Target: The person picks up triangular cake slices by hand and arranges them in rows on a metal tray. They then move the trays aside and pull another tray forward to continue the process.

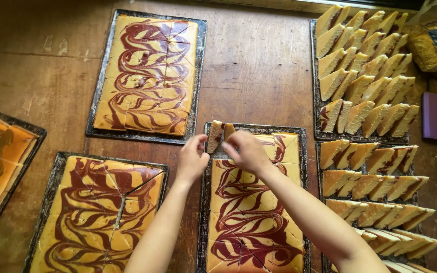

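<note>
A bakery: many trays (200,65) of marbled sheet cake (147,76) cover a wooden worktable (259,65).

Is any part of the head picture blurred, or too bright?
Head view: both hands, left and right, look slightly motion-blurred at the cake pieces; daylight from the top right brightens the sliced cakes; the wooden table at left is dimmer; edges curve slightly.

Trays and hands, counted

Four uncut-looking marbled cake trays (147,76), two trays of separated slices (362,76), two hands (193,159), one purple wallet (435,116).
</note>
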